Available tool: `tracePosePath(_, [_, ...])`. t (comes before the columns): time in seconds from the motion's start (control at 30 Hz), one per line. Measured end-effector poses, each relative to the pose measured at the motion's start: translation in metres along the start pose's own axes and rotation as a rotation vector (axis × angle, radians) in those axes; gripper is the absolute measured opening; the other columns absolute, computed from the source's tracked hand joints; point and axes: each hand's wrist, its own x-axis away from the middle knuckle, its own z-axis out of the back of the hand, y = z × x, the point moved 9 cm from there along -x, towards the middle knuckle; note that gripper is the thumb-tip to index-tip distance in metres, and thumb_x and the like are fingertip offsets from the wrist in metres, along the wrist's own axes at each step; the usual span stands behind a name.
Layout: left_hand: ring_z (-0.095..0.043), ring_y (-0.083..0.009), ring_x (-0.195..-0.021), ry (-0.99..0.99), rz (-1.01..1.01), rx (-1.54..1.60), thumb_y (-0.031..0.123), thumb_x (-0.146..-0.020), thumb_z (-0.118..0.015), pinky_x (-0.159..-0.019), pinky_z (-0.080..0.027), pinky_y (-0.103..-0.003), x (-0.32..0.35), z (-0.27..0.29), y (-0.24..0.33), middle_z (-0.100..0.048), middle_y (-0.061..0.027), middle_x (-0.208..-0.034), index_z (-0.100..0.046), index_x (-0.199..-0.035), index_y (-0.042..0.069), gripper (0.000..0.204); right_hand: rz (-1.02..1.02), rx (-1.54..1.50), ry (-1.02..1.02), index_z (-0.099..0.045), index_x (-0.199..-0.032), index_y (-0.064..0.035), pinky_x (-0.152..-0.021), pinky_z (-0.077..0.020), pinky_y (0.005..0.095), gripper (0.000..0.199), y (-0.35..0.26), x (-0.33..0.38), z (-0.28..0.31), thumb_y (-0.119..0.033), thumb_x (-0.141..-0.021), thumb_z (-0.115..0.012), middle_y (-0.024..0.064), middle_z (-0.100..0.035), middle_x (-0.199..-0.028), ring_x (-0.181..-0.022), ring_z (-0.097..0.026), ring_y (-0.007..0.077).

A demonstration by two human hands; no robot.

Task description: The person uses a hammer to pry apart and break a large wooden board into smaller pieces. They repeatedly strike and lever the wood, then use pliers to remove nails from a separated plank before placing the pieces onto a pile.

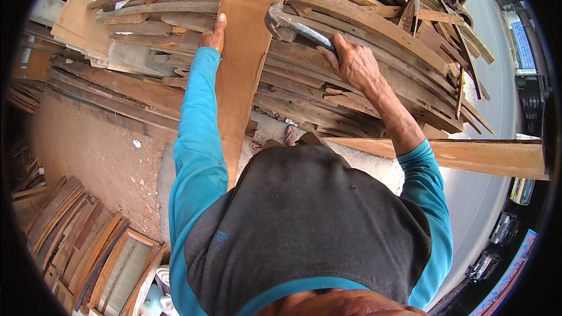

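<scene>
The wooden plank (249, 52) ran lengthwise away from you. Your right hand (354, 61) gripped the claw hammer (304, 28) by its handle, its head forward-left of those fingers, over the plank's right edge. Your left hand (212, 37), nearer the plank, touched its left edge; whether its hidden fingers gripped, I couldn't tell. Stacked timber (374, 20) lay behind.

From here I lose the fingers of the left hand (213, 37) at the edge of the plank (249, 35). That plank runs past the top of my view, and the dark shirt (310, 216) covers its lower end. The right hand (353, 62) hides the grip of the hammer (305, 30). Roadside vehicles (503, 228) are too small for me.
</scene>
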Motion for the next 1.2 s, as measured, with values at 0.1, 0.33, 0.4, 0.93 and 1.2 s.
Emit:
tracePosePath(0.1, [-0.058,-0.0424,-0.126,0.045,0.010,-0.088,0.097,-0.078,-0.038,-0.106,-0.044,-0.045,-0.003,0.009,-0.006,-0.065,-0.0347,-0.125,-0.065,-0.122,-0.016,0.124,0.063,-0.068,-0.004,-0.053,-0.094,-0.0041,-0.055,-0.0547,0.0497,0.035,-0.023,0.011,0.014,-0.037,-0.100,-0.064,0.0194,-0.066,-0.075,-0.065,-0.067,0.0406])
tracePosePath(0.33, [-0.058,-0.0445,-0.126,-0.020,0.086,-0.096,0.097,-0.079,-0.036,-0.107,-0.043,-0.047,0.010,0.007,0.000,-0.063,-0.0370,-0.126,-0.065,-0.120,-0.017,0.124,-0.035,-0.031,-0.026,-0.052,-0.093,-0.0037,-0.055,-0.0541,0.0503,0.039,0.001,0.003,-0.004,-0.041,-0.100,-0.062,0.0226,-0.068,-0.076,-0.063,-0.067,0.0431])
tracePosePath(0.4, [-0.060,-0.0449,-0.123,0.033,0.076,-0.103,0.097,-0.079,-0.036,-0.105,-0.044,-0.048,0.006,0.015,0.009,-0.065,-0.0369,-0.122,-0.066,-0.118,-0.017,0.124,0.006,-0.093,-0.022,-0.053,-0.093,-0.0034,-0.055,-0.0540,0.0503,0.041,-0.009,0.008,0.003,-0.043,-0.100,-0.063,0.0228,-0.068,-0.076,-0.063,-0.067,0.0430])
tracePosePath(0.93, [-0.066,-0.0405,-0.114,-0.054,0.191,-0.260,0.091,-0.085,-0.038,-0.101,-0.049,-0.046,-0.009,0.014,-0.009,-0.071,-0.0304,-0.113,-0.070,-0.118,-0.010,0.111,0.147,-0.315,0.146,-0.053,-0.090,-0.0041,-0.057,-0.0532,0.0503,0.039,-0.029,0.014,0.021,-0.040,-0.100,-0.065,0.0208,-0.065,-0.072,-0.064,-0.066,0.0419])
tracePosePath(1.2, [-0.064,-0.0425,-0.115,0.126,-0.029,0.024,0.092,-0.083,-0.040,-0.102,-0.048,-0.047,-0.063,0.018,-0.098,-0.069,-0.0318,-0.114,-0.069,-0.114,-0.013,0.113,0.072,-0.322,0.047,-0.054,-0.093,-0.0026,-0.055,-0.0530,0.0520,0.042,-0.050,0.010,0.020,-0.043,-0.102,-0.060,0.0254,-0.066,-0.076,-0.065,-0.067,0.0448])
